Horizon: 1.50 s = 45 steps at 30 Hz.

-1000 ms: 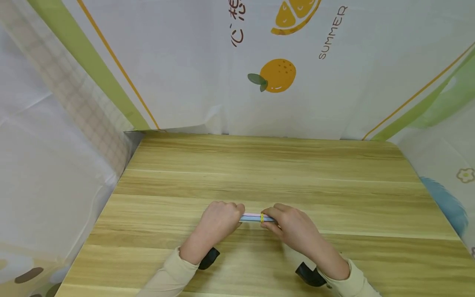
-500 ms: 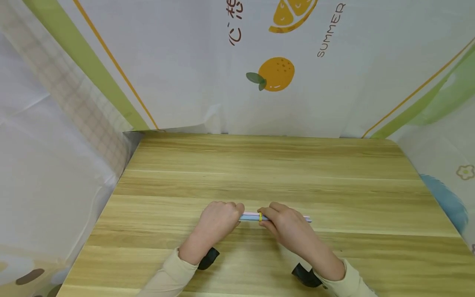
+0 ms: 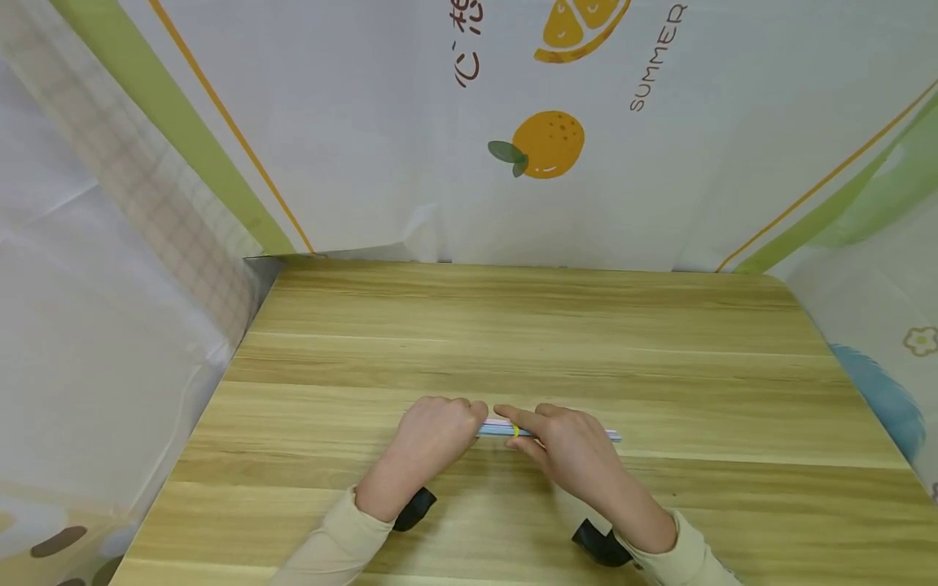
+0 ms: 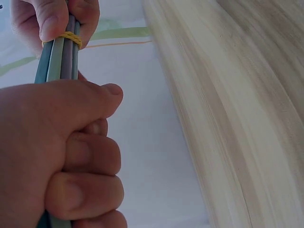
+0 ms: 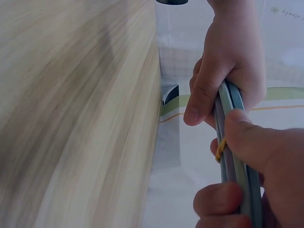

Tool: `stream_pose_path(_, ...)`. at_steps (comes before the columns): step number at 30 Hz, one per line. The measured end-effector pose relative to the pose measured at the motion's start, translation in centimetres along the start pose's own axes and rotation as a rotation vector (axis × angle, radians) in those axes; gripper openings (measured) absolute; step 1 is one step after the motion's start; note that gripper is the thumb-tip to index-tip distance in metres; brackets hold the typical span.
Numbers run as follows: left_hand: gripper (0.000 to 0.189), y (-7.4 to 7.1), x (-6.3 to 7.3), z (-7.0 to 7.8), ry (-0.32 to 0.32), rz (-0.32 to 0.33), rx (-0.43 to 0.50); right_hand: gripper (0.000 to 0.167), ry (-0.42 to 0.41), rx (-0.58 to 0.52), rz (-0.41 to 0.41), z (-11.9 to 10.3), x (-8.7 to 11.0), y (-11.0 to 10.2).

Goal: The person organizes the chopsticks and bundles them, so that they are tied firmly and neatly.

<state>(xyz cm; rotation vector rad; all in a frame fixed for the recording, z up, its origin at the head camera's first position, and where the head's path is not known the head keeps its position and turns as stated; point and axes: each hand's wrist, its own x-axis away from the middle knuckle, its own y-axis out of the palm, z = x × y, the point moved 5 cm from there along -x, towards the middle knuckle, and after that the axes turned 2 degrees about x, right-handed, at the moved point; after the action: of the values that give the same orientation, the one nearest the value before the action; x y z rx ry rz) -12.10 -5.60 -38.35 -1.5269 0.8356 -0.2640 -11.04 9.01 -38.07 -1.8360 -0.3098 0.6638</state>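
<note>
A bundle of slim pastel sticks [image 3: 496,429], in blue, green, pink and purple, lies crosswise between both hands in the head view. My left hand [image 3: 442,429] grips its left part with fingers curled round it. A yellow rubber band [image 5: 221,149] is wound round the sticks between the hands. My right hand [image 3: 575,448] holds the bundle right at the band; the thumb lies along the sticks and lower fingers curl round them in the right wrist view. Its index finger reaches left past the band. The right ends stick out beyond this hand.
Below the hands is a wood-grain table [image 3: 513,334]. White cloth with orange prints [image 3: 548,145] hangs behind its far edge, and more cloth covers both sides. Black straps [image 3: 415,510] sit on the wrists.
My right hand has shifted slightly left, and the sticks' right ends have come into view beyond it. Its index finger has stretched out to the left. My left hand stays nearly still.
</note>
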Motion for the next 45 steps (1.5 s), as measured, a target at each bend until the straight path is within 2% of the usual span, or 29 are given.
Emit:
stream_pose_path(7, 0.014, 0.1, -0.1, 0.1, 0.000, -0.019, -0.001, 0.048, 0.021, 0.084, -0.024, -0.2, -0.2, 0.1)
stream_pose_path(13, 0.016, 0.1, -0.1, 0.0, -0.001, -0.021, -0.010, 0.053, -0.013, 0.139, -0.015, -0.4, -0.3, 0.2)
stream_pose_path(17, 0.020, 0.2, 0.0, -0.2, -0.008, -0.020, 0.009, 0.050, -0.020, 0.089, -0.037, -0.4, -0.3, 0.4)
stream_pose_path(21, 0.024, 0.3, 0.1, -0.4, -0.016, -0.010, 0.044, 0.040, -0.025, 0.029, -0.045, -0.3, -0.3, 0.3)
stream_pose_path(28, 0.037, 0.4, 0.2, -0.6, -0.028, -0.006, 0.091, 0.025, -0.036, -0.035, -0.015, 0.0, -0.3, 0.3)
stream_pose_path(32, 0.041, 0.6, 0.2, -0.6, -0.021, -0.025, 0.142, 0.022, -0.044, -0.039, -0.011, 0.2, -0.3, 0.4)
stream_pose_path(39, 0.036, 1.0, 0.3, -0.5, -0.009, -0.076, 0.308, 0.019, -0.044, -0.041, -0.019, 0.7, -0.1, 0.7)
stream_pose_path(45, 0.027, 1.1, 0.3, -0.5, -0.013, -0.116, 0.365, 0.019, -0.041, -0.051, -0.025, 0.9, -0.1, 1.0)
